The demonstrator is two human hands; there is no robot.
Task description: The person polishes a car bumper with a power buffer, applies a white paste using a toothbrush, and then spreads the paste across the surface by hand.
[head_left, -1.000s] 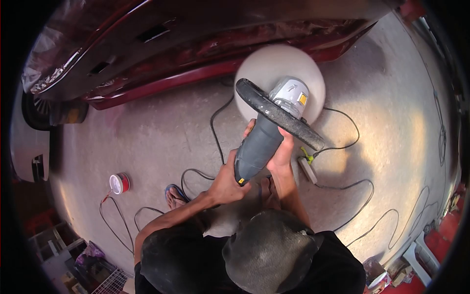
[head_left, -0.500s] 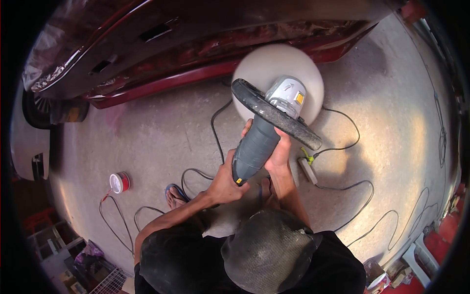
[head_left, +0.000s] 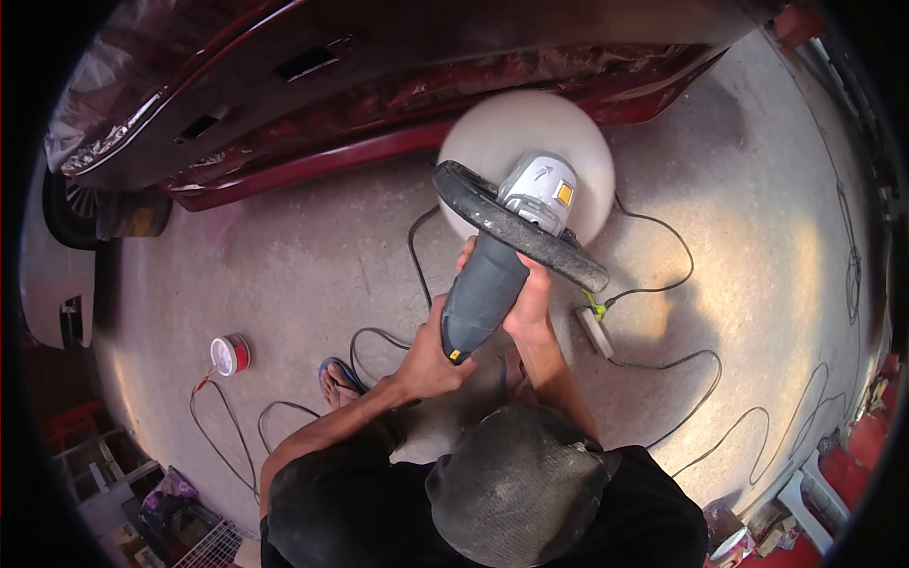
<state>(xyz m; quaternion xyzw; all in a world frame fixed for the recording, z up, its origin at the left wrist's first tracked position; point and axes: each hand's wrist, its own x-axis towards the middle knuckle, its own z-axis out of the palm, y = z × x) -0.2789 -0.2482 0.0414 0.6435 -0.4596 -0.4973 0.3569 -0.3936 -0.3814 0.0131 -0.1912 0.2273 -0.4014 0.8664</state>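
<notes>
A dark grey polisher with a silver head is held out in front of me, tilted up to the right. My left hand is wrapped round its rear end. My right hand grips the body close to the head, with fingertips showing on the far side. A thick black bar-like handle crosses the polisher at its neck. Beyond the head is a large round white pad, partly covered by the tool.
A dark red car body with plastic sheeting spans the top. Black cables loop over the concrete floor on both sides. A small red-and-white tub stands left. A power strip with a green plug lies right of my hands.
The polisher, its pad and both my hands have moved slightly left and a little down. My grip looks the same. The tub and the car have stayed in place.
</notes>
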